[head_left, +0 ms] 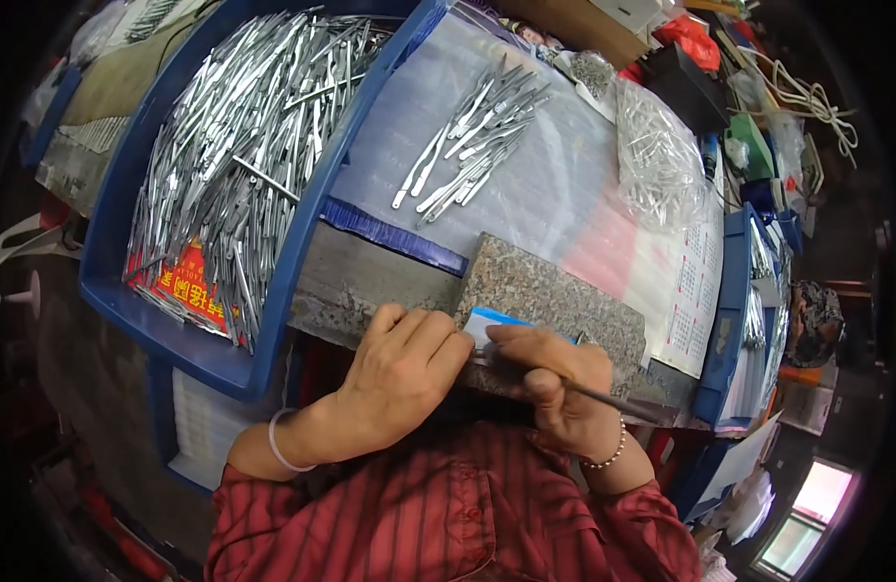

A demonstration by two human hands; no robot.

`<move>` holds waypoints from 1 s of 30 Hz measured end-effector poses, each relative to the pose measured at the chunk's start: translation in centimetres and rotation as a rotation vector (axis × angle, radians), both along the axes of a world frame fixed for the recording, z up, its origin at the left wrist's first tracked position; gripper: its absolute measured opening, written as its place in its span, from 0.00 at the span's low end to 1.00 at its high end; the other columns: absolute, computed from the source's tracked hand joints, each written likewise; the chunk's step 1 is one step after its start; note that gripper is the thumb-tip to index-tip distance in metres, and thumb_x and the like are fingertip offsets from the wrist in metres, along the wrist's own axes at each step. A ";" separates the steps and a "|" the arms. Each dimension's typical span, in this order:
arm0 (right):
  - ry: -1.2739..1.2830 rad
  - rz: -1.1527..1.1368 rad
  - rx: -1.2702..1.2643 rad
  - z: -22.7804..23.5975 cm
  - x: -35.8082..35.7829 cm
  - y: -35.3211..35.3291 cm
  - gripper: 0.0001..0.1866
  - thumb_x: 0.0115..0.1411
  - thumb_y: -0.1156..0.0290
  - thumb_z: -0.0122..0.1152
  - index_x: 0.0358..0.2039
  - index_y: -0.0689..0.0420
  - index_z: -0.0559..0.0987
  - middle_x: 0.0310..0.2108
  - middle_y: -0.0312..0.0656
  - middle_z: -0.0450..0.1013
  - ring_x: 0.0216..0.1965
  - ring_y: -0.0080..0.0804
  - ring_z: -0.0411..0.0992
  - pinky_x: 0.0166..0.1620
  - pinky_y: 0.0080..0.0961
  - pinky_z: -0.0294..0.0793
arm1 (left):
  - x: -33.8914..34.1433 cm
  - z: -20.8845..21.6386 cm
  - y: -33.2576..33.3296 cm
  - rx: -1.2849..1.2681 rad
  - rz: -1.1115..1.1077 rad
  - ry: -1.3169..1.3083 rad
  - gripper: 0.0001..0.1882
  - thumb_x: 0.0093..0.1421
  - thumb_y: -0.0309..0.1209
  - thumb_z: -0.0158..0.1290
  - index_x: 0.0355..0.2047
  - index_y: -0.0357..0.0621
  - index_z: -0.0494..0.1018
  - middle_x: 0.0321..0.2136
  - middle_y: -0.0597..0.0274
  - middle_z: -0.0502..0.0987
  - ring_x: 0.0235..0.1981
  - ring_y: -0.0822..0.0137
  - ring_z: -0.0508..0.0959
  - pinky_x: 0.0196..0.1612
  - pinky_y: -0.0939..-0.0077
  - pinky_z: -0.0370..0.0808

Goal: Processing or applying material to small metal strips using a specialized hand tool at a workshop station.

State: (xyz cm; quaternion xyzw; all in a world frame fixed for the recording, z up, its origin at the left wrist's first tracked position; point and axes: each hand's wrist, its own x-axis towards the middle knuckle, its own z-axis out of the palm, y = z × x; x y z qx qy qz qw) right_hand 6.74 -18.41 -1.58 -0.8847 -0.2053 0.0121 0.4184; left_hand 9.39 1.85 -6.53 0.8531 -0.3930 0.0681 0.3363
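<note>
My left hand (404, 364) is closed at the near edge of a speckled granite block (559, 291), its fingertips curled down. What it pinches is hidden. Close beside it, my right hand (569, 373) grips a thin dark rod-like tool (611, 399) whose end sticks out toward the lower right. The tool's working end is covered by the fingers. A white piece of card with a blue edge (479, 322) lies on the block under my right fingers. Beyond the block, a loose pile of slim silvery metal pieces (482, 141) rests on the plastic-covered table top (574, 184).
On the left stands a large blue bin (317, 228) heaped with similar metal pieces (244, 136). A clear plastic bag (656, 155) of thin pieces lies at the far right. Another blue bin (727, 320) with metal pieces stands along the right edge. A red bag (690, 41) sits behind.
</note>
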 end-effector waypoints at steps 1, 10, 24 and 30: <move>0.097 -0.061 0.066 0.1 -0.4 -0.2 0.15 0.65 0.60 0.53 0.35 0.60 0.76 0.36 0.46 0.77 0.32 0.42 0.78 0.30 0.29 0.77 | 0.0 -0.1 0.0 0.003 0.005 -0.003 0.08 0.51 0.26 0.50 0.33 0.41 0.70 0.27 0.61 0.67 0.30 0.63 0.71 0.37 0.68 0.63; -0.054 -0.237 0.258 2.4 -2.1 -1.0 0.29 0.69 0.49 0.40 0.37 0.65 0.77 0.39 0.55 0.77 0.26 0.38 0.78 0.26 0.23 0.76 | 0.1 0.2 -0.1 0.000 -0.006 0.022 0.10 0.51 0.22 0.56 0.34 0.42 0.71 0.28 0.61 0.72 0.29 0.61 0.73 0.36 0.67 0.64; -0.097 0.023 -0.085 0.3 -0.2 1.5 0.16 0.55 0.62 0.64 0.33 0.64 0.75 0.35 0.48 0.76 0.27 0.38 0.77 0.25 0.26 0.75 | 0.3 0.7 -0.1 0.000 -0.015 0.069 0.08 0.50 0.24 0.51 0.33 0.41 0.70 0.27 0.61 0.69 0.30 0.62 0.73 0.38 0.66 0.65; -0.061 -0.124 0.096 0.9 -1.4 -1.3 0.11 0.58 0.70 0.60 0.37 0.65 0.75 0.37 0.50 0.77 0.30 0.41 0.79 0.28 0.25 0.77 | 0.4 -0.3 0.2 0.016 -0.020 0.061 0.08 0.50 0.24 0.51 0.33 0.40 0.71 0.28 0.60 0.70 0.30 0.62 0.73 0.39 0.67 0.65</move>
